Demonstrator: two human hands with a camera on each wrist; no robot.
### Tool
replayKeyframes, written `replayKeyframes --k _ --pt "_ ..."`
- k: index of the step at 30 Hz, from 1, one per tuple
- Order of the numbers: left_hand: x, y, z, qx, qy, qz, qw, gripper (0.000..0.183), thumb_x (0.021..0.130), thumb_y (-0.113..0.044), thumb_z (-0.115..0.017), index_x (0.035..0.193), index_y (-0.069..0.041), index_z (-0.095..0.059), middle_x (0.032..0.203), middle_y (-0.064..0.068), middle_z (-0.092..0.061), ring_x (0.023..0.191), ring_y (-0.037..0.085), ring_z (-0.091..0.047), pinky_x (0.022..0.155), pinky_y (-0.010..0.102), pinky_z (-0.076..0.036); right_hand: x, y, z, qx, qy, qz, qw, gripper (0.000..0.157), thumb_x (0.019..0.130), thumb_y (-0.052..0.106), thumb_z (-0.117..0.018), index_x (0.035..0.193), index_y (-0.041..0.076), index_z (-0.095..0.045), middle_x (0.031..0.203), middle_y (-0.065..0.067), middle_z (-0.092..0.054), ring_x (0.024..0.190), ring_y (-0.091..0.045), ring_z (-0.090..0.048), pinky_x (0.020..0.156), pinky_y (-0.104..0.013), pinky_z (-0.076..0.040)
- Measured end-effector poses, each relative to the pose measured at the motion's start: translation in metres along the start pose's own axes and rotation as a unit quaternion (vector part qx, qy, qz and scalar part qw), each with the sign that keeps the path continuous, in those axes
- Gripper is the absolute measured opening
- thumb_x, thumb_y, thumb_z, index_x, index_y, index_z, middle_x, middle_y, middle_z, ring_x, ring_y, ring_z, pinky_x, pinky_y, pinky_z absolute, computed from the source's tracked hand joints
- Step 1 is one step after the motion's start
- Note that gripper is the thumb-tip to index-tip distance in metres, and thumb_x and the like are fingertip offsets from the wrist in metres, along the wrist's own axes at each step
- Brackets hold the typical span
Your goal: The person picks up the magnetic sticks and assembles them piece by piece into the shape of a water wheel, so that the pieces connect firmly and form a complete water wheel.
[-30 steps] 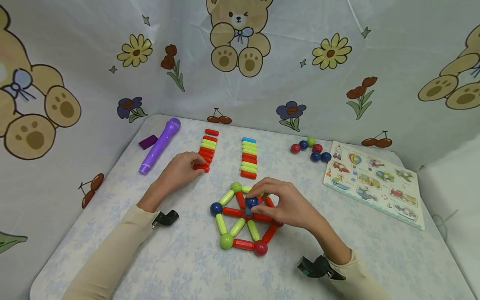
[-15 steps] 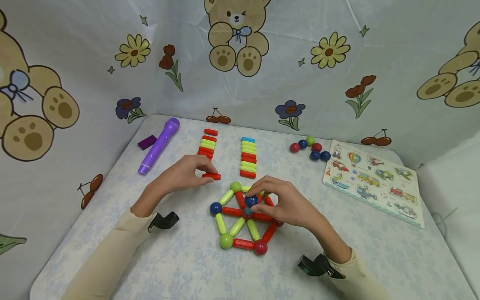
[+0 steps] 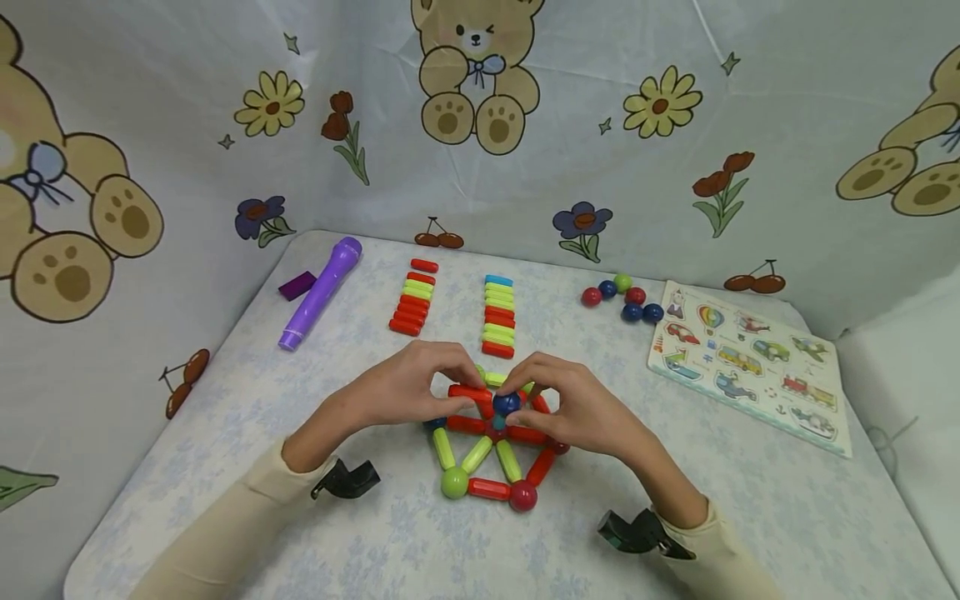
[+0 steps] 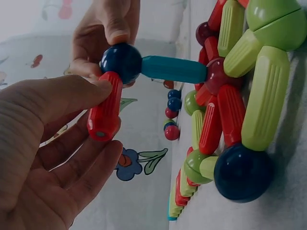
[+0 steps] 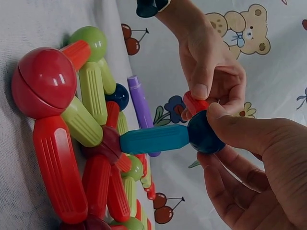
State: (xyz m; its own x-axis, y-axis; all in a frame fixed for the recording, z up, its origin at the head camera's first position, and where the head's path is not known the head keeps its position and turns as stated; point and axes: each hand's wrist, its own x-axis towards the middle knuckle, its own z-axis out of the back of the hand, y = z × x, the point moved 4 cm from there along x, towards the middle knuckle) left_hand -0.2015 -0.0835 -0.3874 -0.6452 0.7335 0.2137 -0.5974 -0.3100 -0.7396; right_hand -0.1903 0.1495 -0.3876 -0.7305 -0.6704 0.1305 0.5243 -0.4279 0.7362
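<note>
My left hand (image 3: 412,385) pinches a red magnetic rod (image 4: 105,108) between thumb and fingers. One end of the rod touches a dark blue ball (image 4: 122,63). My right hand (image 3: 573,404) holds that ball with thumb and fingertips. Below the ball a blue rod (image 5: 154,139) stands upright on the dark red centre ball (image 4: 223,75) of a flat wheel-like frame. Red and yellow-green rods form its spokes and rim, joined by balls such as a green ball (image 3: 454,482) and a red ball (image 3: 522,496). My left hand hides part of the frame in the head view.
Two columns of loose rods, a left column (image 3: 411,308) and a right column (image 3: 498,317), lie behind the frame. Several loose balls (image 3: 632,312) and a picture puzzle board (image 3: 742,367) are at the right. A purple toy microphone (image 3: 321,293) and a purple block (image 3: 297,285) lie far left.
My left hand has taken a red rod from the near end of the left column and brought it right, against the blue ball. My right hand has stayed at the ball.
</note>
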Motion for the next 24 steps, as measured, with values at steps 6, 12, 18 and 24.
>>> replayKeyframes --k 6,12,18,24 --pt "-0.001 0.003 -0.001 -0.001 -0.002 0.001 1.0000 0.024 0.093 -0.009 -0.086 0.114 -0.012 -0.077 0.109 -0.004 -0.075 0.101 0.010 -0.072 0.091 0.036 -0.063 -0.001 -0.001 -0.001 -0.001 0.002 -0.002 1.000 0.034 0.089 0.012 -0.090 0.119 0.021 -0.077 0.118 0.009 -0.072 0.108 -0.010 -0.067 0.088 -0.049 -0.063" --pt "-0.004 0.031 0.024 0.000 -0.052 0.068 0.9964 0.026 0.097 -0.023 -0.084 0.120 -0.014 -0.076 0.116 -0.002 -0.076 0.109 0.021 -0.073 0.099 0.049 -0.060 0.001 0.001 0.000 -0.006 -0.003 0.002 1.000 0.034 0.089 0.013 -0.091 0.119 0.021 -0.077 0.119 0.010 -0.072 0.108 -0.009 -0.067 0.088 -0.049 -0.063" --pt "-0.016 0.088 0.047 0.133 -0.124 0.179 0.9669 0.026 0.102 -0.021 -0.077 0.124 -0.007 -0.076 0.125 0.009 -0.073 0.115 0.029 -0.068 0.104 0.052 -0.056 0.000 0.001 0.001 -0.008 0.000 0.003 1.000 0.034 0.089 0.013 -0.090 0.119 0.022 -0.078 0.120 0.010 -0.071 0.108 -0.009 -0.067 0.088 -0.045 -0.063" --pt "-0.021 0.118 0.044 0.211 -0.098 0.197 0.9523 0.027 0.101 -0.011 -0.077 0.128 -0.005 -0.074 0.135 0.016 -0.068 0.132 0.035 -0.060 0.114 0.052 -0.049 0.000 0.001 0.000 -0.011 0.000 0.007 1.000 0.034 0.090 0.015 -0.090 0.121 0.023 -0.078 0.121 0.011 -0.071 0.112 -0.010 -0.066 0.091 -0.042 -0.062"
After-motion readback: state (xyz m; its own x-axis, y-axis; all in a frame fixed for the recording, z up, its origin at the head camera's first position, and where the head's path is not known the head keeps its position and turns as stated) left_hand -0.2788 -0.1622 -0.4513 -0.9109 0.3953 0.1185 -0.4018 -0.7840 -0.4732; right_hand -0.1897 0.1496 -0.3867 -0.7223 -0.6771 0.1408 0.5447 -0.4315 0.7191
